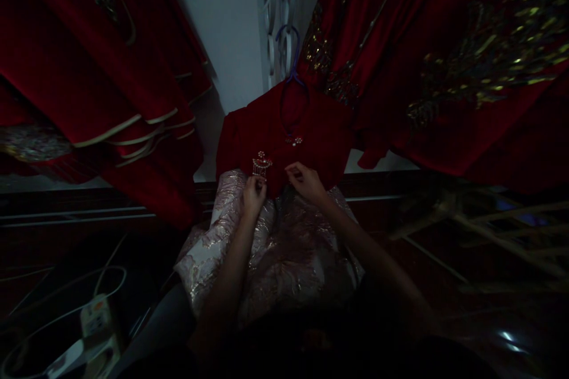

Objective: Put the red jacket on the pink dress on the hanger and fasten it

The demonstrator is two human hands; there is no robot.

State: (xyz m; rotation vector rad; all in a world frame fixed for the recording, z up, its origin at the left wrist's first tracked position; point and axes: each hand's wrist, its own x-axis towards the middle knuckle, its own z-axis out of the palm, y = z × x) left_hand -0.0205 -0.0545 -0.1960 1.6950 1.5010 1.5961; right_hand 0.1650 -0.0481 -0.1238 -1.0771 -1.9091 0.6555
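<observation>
A dress with a red top [320, 124] and a shiny pink-silver patterned skirt [231, 204] hangs in front of me on a purple hanger [294, 59]. On its front sits a beaded ornament [262, 162] with short dangling strands. My left hand [254, 194] is closed right below those strands, at the waist; what its fingers grip is hidden. To the right, my right hand [306, 182] pinches thumb and finger together before the red cloth. Anything between those fingertips is too small and dark to make out. A small pearly decoration [294, 141] shows at the neckline.
Red garments with pale trim [133, 124] hang at left, and red ones with gold sequins [502, 29] at right. White metal scrollwork [271, 29] stands behind the hanger. A power strip [95, 317] with white cables lies lower left; a rack-like frame [489, 231] stands right.
</observation>
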